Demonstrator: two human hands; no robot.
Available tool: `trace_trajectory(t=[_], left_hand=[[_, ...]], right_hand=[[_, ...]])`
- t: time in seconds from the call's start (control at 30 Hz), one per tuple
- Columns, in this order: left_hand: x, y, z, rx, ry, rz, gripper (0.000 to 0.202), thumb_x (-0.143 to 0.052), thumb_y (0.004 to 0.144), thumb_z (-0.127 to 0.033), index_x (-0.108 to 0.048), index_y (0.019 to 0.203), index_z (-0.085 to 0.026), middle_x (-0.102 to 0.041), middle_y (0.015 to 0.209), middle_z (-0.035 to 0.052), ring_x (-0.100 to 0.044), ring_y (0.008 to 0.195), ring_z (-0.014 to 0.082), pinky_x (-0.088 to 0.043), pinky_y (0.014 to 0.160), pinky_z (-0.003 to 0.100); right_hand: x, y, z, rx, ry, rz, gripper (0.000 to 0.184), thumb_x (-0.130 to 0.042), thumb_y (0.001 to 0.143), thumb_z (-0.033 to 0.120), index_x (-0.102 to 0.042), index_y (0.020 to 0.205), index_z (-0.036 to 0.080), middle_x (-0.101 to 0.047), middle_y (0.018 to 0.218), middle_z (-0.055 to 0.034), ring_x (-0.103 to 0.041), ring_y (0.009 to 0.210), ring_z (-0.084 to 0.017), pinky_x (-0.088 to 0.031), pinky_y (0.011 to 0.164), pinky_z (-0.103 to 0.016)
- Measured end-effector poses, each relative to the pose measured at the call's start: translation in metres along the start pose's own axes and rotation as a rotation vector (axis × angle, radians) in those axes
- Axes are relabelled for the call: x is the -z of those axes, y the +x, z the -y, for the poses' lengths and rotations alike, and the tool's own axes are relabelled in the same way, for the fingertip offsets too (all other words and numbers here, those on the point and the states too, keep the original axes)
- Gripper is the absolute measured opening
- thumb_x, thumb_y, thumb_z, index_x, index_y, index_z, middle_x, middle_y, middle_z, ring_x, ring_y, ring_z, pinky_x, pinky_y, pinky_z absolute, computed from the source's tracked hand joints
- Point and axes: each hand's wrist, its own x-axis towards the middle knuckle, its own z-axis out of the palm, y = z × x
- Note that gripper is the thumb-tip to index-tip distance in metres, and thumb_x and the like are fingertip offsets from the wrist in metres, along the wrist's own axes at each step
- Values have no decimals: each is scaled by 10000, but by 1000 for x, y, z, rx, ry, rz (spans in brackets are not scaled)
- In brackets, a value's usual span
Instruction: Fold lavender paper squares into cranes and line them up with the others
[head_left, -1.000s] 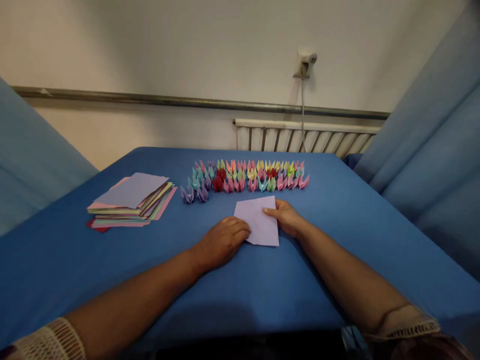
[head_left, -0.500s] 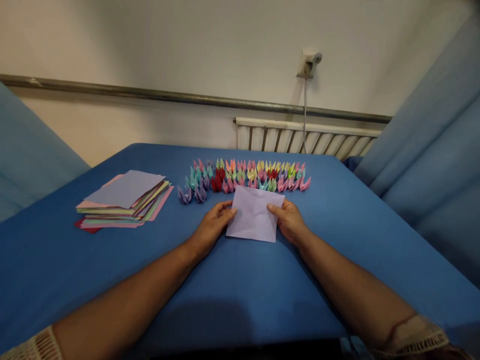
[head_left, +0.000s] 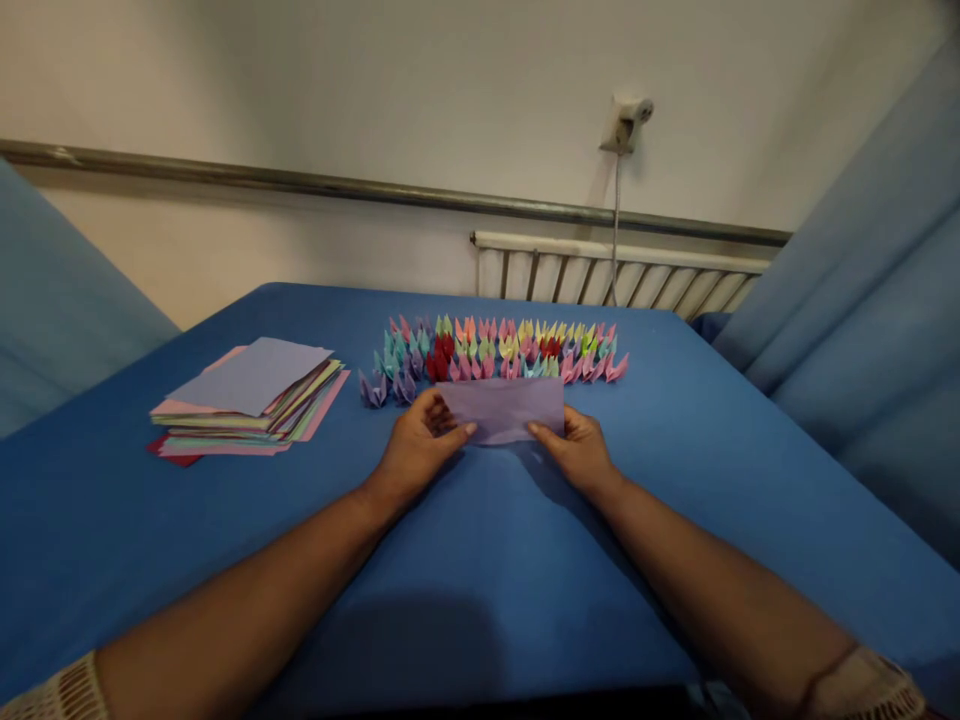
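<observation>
The left hand (head_left: 416, 440) and right hand (head_left: 581, 448), fingers drawn together, pinch opposite ends of a rectangular lilac paper sheet (head_left: 504, 410).

Dim indoor light leaves the wall (head_left: 360, 80) warm at left and greyer toward the right, with a faint sheen along the rail (head_left: 375, 190). Soft-edged shadows darken the near cloth (head_left: 480, 560), and the near face of the paper (head_left: 514, 405) sits in shade. Fine detail on the cranes (head_left: 510, 347) smears, while wide-angle distortion stretches the right curtain (head_left: 862, 260).
</observation>
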Motion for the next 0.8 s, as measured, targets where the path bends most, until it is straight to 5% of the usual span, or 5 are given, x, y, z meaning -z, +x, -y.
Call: trace_trajectory(t=[0.13, 0.27, 0.5, 0.8], left_hand=[[12, 1, -8, -369, 416, 0, 759, -747, 736, -294, -391, 1404, -240, -487, 1429, 131, -488, 1293, 277, -393, 1072, 485], [24, 4, -12, -611, 800, 228, 222, -612, 828, -197, -662, 1041, -234, -632, 1261, 65, -484, 1281, 270, -357, 1084, 498], [29, -6, -21, -484, 1108, 455, 632, -696, 727, -228, -509, 1330, -231, -497, 1428, 122, -367, 1366, 342, -261, 1099, 576], [24, -11, -25, -526, 1109, 503, 231, -549, 747, -46, -639, 874, -217, -624, 1277, 56, -439, 1321, 308, -255, 1092, 569]], right_hand=[[13, -1, 12, 414, -463, 95, 173, -598, 861, 260, -691, 1006, 251, -661, 1160, -73, -589, 1102, -236, -398, 985, -425], [19, -1, 20, 513, -801, 354, 274, -582, 825, 113, -660, 1061, 226, -636, 1216, -87, -580, 1110, -221, -377, 956, -402], [13, -5, 36, 473, -1229, 431, 257, -493, 890, 92, -667, 1065, 167, -613, 1248, -146, -559, 1090, -280, -372, 923, -442], [11, -14, 46, 444, -1247, 459, 278, -460, 914, 103, -637, 1122, 156, -578, 1301, -149, -529, 1151, -287, -373, 951, -445]])
